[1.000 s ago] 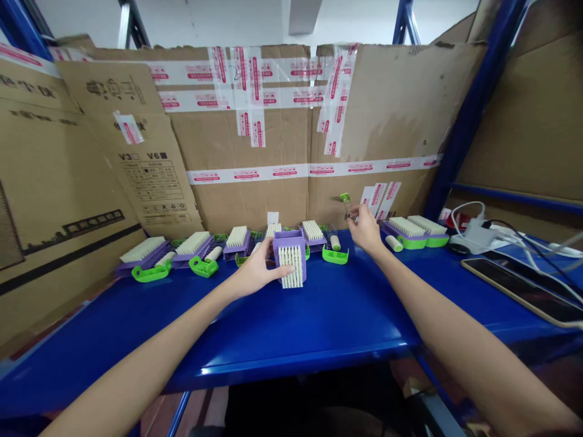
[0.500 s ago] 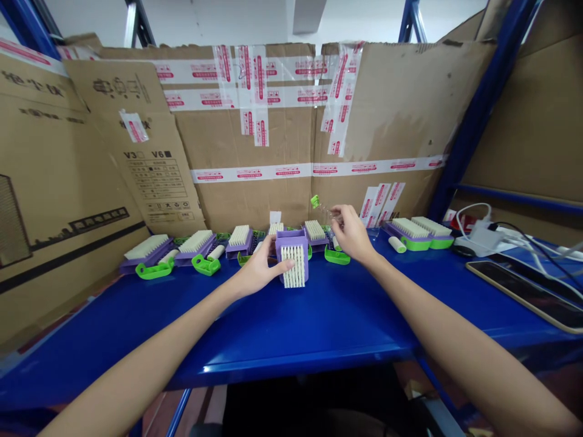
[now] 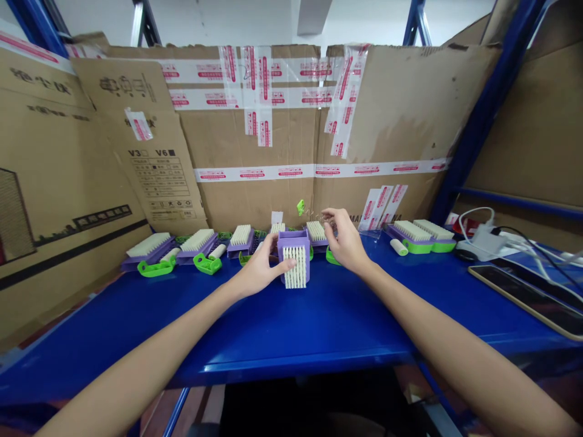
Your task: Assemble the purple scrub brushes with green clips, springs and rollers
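Observation:
My left hand (image 3: 260, 267) is closed around a purple brush head (image 3: 295, 261) with pale bristles. The brush stands on end on the table, bristles facing me, its top an open hollow. Up and to the right, my right hand (image 3: 346, 243) pinches one end of a thin wire spring (image 3: 319, 215). At the spring's other end is a small green plastic piece (image 3: 300, 207), raised above the brush head. Behind my hands lie more brush heads, one of them (image 3: 315, 230) partly covered by my right fingers.
Along the back of the blue table (image 3: 319, 328) lie several purple brush heads (image 3: 197, 240), green handle parts (image 3: 207, 263) and a white roller (image 3: 399, 246). At right are a phone (image 3: 523, 297), a power strip (image 3: 485, 241) and cables. Cardboard (image 3: 255, 200) walls the back.
My right hand has moved left, bringing the spring and its green piece over the brush head. The left hand keeps its hold on the brush in about the same place.

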### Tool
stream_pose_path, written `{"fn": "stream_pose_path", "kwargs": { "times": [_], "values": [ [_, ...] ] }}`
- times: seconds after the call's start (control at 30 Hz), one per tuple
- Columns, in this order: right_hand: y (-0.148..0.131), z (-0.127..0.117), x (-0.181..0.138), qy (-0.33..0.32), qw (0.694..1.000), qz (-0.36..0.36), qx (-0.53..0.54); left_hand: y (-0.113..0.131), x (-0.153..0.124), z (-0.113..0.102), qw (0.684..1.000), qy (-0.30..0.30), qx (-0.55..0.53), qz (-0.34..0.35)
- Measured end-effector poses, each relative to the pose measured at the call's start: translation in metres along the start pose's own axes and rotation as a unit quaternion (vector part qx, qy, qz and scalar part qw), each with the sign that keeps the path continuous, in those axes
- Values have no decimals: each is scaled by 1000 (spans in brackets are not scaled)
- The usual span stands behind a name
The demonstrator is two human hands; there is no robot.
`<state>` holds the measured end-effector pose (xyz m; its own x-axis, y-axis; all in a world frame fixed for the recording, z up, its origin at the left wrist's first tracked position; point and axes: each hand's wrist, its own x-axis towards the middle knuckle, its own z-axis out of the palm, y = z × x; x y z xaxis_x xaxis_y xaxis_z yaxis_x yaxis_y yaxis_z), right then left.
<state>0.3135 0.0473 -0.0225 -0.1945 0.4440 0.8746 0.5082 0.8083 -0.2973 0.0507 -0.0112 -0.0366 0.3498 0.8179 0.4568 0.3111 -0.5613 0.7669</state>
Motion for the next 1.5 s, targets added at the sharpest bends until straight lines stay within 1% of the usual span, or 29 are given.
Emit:
{"fn": "stream_pose_path", "kwargs": {
  "times": [0.17, 0.27, 0.33, 0.5, 0.67, 0.8, 0.93, 1.07, 1.23, 1.37, 1.5],
  "values": [
    [-4, 0, 0, 10, 1000, 4, 11, -1, -1, -1, 1000, -2, 9, -3],
    [-8, -1, 1, 10, 1000, 3, 20, 0, -2, -2, 1000, 0, 2, 9],
    [-11, -1, 1, 6, 1000, 7, 28, 1, -2, -3, 1000, 3, 0, 19],
    [-14, 1, -1, -15, 999, 25, 40, 1, -2, -7, 1000, 16, -10, 12],
    [-17, 3, -3, -28, 997, 37, 59, 2, -1, -6, 999, 24, -10, 42],
    [-18, 3, -1, -23, 997, 35, 61, 6, -1, -1, 1000, 6, -6, 27],
    [-11, 1, 2, -12, 999, 30, 34, 10, -3, 1, 1000, 1, 1, 6],
    [-5, 0, 3, -4, 997, 68, 35, 12, -3, 0, 1000, 3, 6, 3],
    [-4, 5, 0, -42, 983, 155, 83, 17, -5, 1, 1000, 4, -6, 11],
    [-1, 9, -1, -30, 985, 151, 77, 19, -4, 3, 999, 12, -45, -12],
    [3, 10, 0, -31, 984, 154, 86, 13, -1, 4, 994, 33, -99, -39]
  ]
}}
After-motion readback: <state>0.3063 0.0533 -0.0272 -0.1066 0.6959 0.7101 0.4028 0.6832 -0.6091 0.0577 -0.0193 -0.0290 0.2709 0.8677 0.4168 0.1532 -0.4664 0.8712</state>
